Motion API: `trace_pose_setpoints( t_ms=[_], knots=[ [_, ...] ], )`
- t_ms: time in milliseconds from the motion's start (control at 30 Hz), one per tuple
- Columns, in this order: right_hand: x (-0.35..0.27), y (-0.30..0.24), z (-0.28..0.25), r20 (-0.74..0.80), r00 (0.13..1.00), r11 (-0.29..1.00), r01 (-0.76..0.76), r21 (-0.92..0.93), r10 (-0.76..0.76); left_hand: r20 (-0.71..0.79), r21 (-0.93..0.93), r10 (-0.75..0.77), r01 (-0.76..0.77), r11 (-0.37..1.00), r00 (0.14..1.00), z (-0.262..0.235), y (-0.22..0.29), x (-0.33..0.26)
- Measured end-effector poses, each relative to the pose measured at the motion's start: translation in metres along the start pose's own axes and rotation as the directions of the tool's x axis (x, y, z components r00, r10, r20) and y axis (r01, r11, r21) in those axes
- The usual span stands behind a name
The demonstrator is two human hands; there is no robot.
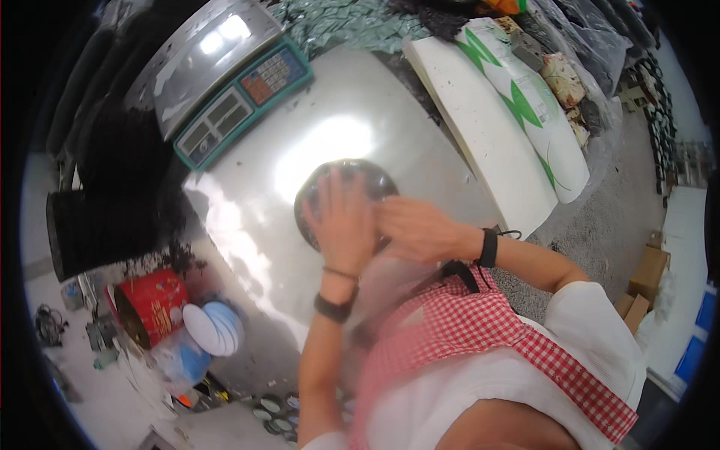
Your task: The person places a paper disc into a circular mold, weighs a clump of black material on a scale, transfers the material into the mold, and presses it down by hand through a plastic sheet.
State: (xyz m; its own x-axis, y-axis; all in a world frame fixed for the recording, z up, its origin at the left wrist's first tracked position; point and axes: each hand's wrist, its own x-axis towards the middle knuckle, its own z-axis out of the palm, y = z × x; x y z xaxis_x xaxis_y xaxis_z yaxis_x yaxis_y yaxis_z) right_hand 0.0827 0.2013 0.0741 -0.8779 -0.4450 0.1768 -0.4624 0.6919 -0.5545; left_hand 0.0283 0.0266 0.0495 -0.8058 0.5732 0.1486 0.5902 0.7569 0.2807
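Note:
A dark, glossy round thing, possibly wrapped in film, lies on the metal tabletop; its exact kind I cannot make out. Flat across its top rests my left hand, fingers spread and slightly blurred. From the right, my right hand reaches in with its fingers together at the thing's right edge, curled against it. The fingertips there are partly hidden next to my left hand.
A teal-edged weighing scale stands at the back left. White sheets and a green-leaf-patterned bag lie on the right. Small greenish packets cover the back. Beside the table's left edge are a red tin and stacked pale discs.

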Motion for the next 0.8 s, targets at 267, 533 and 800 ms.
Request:
trace_pose_setpoints(
  t_ms=[267, 533, 800],
  knots=[
    [0.147, 0.158, -0.096, 0.156, 0.954, 0.820, -0.129, -0.558, 0.257, 0.051, 0.064, -0.084, 0.080, 0.995, 0.995, -0.007, 0.005, 0.006],
    [0.182, 0.285, -0.072, -0.226, 0.915, 0.682, -0.400, -0.612, 0.333, 0.108, -0.013, -0.113, 0.115, 0.993, 0.988, 0.011, -0.005, -0.003],
    [0.088, 0.046, -0.033, -0.336, 0.921, 0.946, 0.090, -0.312, -0.199, -0.012, -0.045, -0.148, 0.147, 0.988, 0.989, -0.002, -0.008, -0.010]
  ],
)
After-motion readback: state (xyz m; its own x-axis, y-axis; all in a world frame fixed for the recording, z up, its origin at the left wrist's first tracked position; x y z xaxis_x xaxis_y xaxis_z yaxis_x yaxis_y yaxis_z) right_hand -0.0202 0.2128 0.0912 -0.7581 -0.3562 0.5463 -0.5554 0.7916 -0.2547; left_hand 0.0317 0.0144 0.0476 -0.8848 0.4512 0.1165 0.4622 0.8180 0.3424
